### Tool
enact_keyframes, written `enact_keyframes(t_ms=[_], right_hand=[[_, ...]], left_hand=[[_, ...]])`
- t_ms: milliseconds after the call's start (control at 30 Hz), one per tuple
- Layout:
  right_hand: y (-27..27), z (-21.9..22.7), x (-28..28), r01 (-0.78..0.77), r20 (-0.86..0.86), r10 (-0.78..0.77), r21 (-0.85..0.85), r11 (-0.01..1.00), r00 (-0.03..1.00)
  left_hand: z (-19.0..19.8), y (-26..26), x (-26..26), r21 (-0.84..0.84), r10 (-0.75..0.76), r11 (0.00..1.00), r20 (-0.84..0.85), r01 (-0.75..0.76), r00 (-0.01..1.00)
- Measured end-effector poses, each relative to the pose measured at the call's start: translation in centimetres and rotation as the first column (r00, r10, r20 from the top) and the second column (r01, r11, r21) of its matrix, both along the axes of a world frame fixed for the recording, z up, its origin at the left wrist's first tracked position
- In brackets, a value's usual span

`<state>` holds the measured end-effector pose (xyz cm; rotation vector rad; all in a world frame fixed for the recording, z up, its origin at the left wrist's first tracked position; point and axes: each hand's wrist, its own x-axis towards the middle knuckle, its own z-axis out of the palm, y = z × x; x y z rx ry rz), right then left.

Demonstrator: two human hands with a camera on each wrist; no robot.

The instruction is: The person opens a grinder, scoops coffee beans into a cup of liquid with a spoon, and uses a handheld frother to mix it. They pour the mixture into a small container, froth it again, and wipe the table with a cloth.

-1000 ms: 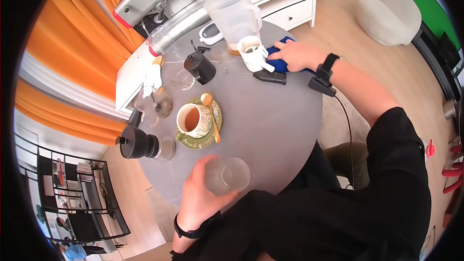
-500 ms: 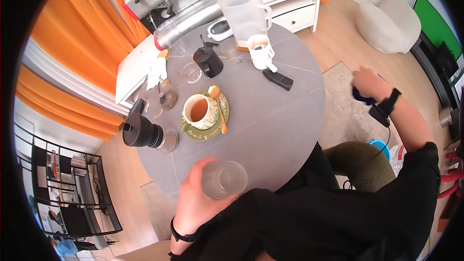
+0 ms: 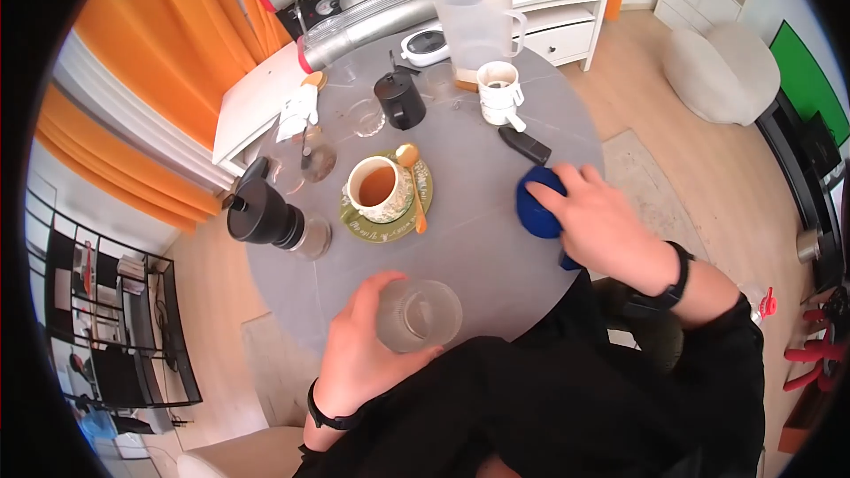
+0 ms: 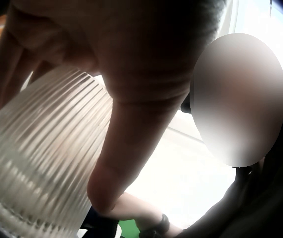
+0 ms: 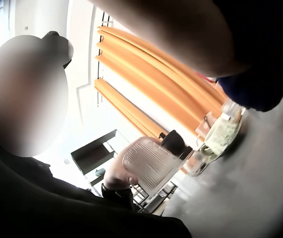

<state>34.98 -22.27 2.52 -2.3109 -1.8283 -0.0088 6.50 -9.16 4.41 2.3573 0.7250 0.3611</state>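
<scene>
My left hand (image 3: 359, 350) grips a clear ribbed glass (image 3: 421, 314) close to my body, over the table's front edge. In the left wrist view, the thumb lies along the ribbed side of the glass (image 4: 47, 148). My right hand (image 3: 611, 235) holds a bunched dark blue cloth (image 3: 538, 205) at the right side of the table, the thumb lying over it. Part of the cloth is hidden under the fingers. Between the hands and farther back, a patterned cup (image 3: 379, 190) of brown liquid stands on a green saucer (image 3: 359, 226) with a golden spoon (image 3: 418, 204).
A black moka pot (image 3: 261, 212) stands at the left edge. Behind the saucer are a small black pitcher (image 3: 400, 102), stacked white cups (image 3: 500, 93), a black flat object (image 3: 524, 145) and a large translucent jug (image 3: 474, 31). A metal espresso machine (image 3: 372, 9) is beyond the table.
My right hand lifted the blue cloth from beside the white cups, swung out past the table's right edge, then came back over its near right side. The left hand keeps hold of the glass.
</scene>
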Motion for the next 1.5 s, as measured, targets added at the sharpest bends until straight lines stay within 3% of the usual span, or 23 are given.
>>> enact_keyframes(t_ms=[100,200,267,300,367,533,767,1000,1067,1333,1500], right_hand=[[5.7,-2.7,-0.9,0.023,-0.075,-0.023,-0.001,1.0,0.997],[12.0,-8.1,-0.6,0.081,-0.047,-0.077,0.087,0.993,0.996],[15.3,-10.1,-0.7,0.202,0.097,-0.232,0.253,0.946,0.968],[16.4,-9.8,-0.8,0.197,0.1,-0.228,0.252,0.948,0.969],[18.1,-9.4,-0.6,0.242,-0.087,-0.231,0.156,0.958,0.969],[21.7,-10.0,1.4,0.171,-0.008,-0.173,0.203,0.964,0.985],[25.8,-9.2,3.2,0.125,0.039,-0.125,0.002,0.992,0.991],[23.8,-8.1,2.9,-0.007,0.094,0.024,-0.169,0.986,0.995],[22.1,-8.1,3.1,-0.113,0.095,0.129,-0.155,0.981,0.987],[13.3,-8.0,0.1,-0.23,0.038,0.232,-0.069,0.971,0.972],[6.1,-6.9,-1.9,-0.537,-0.06,0.536,0.006,0.844,0.842]], left_hand=[[0.6,-0.3,-1.0,0.006,0.021,1.0,-0.013,-0.02,1.0],[1.0,-0.2,-1.7,0.015,0.025,1.0,-0.006,-0.025,1.0],[1.0,0.0,-2.2,0.025,0.021,0.999,0.003,-0.021,1.0],[0.9,0.1,-2.4,0.014,0.014,1.0,0.002,-0.014,1.0],[0.7,0.4,-2.7,-0.002,0.009,1.0,0.004,-0.009,1.0],[0.1,1.1,-2.7,-0.058,0.021,0.998,0.031,-0.019,0.999],[-0.2,1.8,-2.9,-0.082,0.005,0.997,0.028,-0.003,1.0],[0.4,1.6,-3.3,-0.045,-0.049,0.998,0.024,0.05,0.999],[0.5,1.4,-3.5,-0.053,-0.049,0.997,0.021,0.05,0.999],[0.4,0.4,-3.9,-0.001,-0.051,0.999,0.023,0.051,0.998],[0.8,-0.1,-3.3,-0.022,-0.066,0.998,0.031,0.066,0.997]])
